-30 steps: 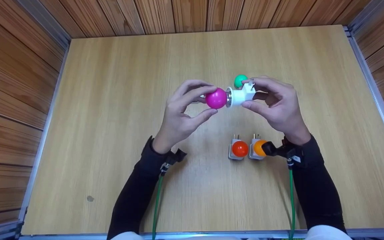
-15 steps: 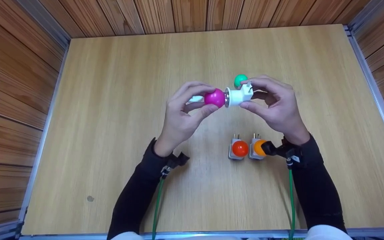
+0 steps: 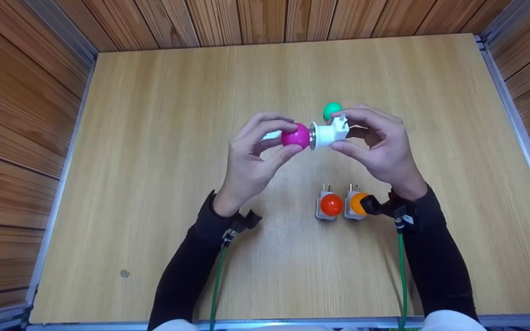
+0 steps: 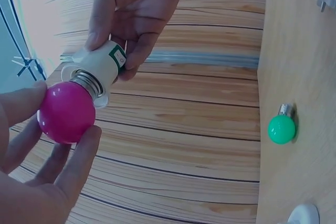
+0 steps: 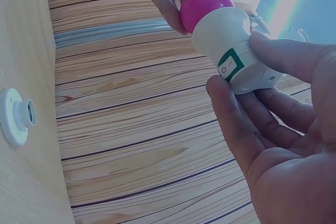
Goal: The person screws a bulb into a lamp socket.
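In the head view my left hand (image 3: 253,161) pinches a round pink light bulb (image 3: 294,136) between thumb and fingers. My right hand (image 3: 380,145) holds a white plug-in lamp socket (image 3: 330,134), its prongs pointing up and right. The bulb's metal screw base sits at the socket's mouth, and some bare thread (image 4: 88,82) shows in the left wrist view. A green-edged rocker switch (image 5: 229,65) marks the socket's side in the right wrist view. Both things are held up over the table.
A green bulb (image 3: 332,110) lies loose behind the right hand. Nearer me stand a red bulb (image 3: 331,205) and an orange bulb (image 3: 358,203) in plug-in sockets. A round white lamp holder (image 5: 16,116) sits on the table (image 3: 154,184), mostly hidden behind the left hand from above.
My left thumb and fingers have closed in on the pink bulb, the thumb moving up against it. Bulb and socket have shifted slightly left. The right hand has barely moved.
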`<state>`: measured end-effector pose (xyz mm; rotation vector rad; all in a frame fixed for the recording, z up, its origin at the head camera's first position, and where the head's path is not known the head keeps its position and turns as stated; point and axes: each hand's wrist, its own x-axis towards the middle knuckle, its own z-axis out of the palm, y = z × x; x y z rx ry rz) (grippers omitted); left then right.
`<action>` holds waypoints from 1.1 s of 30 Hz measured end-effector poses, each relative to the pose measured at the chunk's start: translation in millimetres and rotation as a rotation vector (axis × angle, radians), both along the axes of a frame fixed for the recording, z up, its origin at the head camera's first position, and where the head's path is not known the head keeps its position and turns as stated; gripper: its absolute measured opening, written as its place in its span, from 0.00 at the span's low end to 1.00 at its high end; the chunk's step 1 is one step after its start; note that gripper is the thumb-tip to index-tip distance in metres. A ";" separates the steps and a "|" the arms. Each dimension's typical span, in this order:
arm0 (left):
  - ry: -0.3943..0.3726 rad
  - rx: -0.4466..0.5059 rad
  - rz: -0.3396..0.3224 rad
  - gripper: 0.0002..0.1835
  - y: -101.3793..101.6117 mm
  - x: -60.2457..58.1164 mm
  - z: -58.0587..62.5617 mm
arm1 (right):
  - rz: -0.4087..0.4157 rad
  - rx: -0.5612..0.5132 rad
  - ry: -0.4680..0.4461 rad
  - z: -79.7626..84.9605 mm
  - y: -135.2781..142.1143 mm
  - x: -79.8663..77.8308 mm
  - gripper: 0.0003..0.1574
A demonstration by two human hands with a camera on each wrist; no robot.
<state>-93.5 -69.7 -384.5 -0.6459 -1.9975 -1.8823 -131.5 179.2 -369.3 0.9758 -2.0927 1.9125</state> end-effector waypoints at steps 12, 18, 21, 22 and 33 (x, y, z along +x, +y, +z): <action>0.168 -0.010 -0.015 0.15 -0.2 -0.7 -1.4 | 0.005 -0.022 -0.029 0.2 0.6 1.1 0.28; 0.294 -0.053 0.023 0.11 0.3 -3.1 -2.7 | 0.009 -0.036 -0.042 0.9 0.6 1.7 0.29; 0.354 -0.078 0.045 0.10 0.2 -4.3 -3.6 | 0.014 -0.044 -0.050 1.3 0.8 1.8 0.29; 0.369 -0.092 0.050 0.10 0.0 -4.2 -3.6 | 0.016 -0.040 -0.049 1.3 1.1 1.9 0.29; 0.353 -0.111 0.032 0.21 -2.1 -4.5 -3.3 | 0.026 -0.032 -0.031 1.4 2.4 2.7 0.28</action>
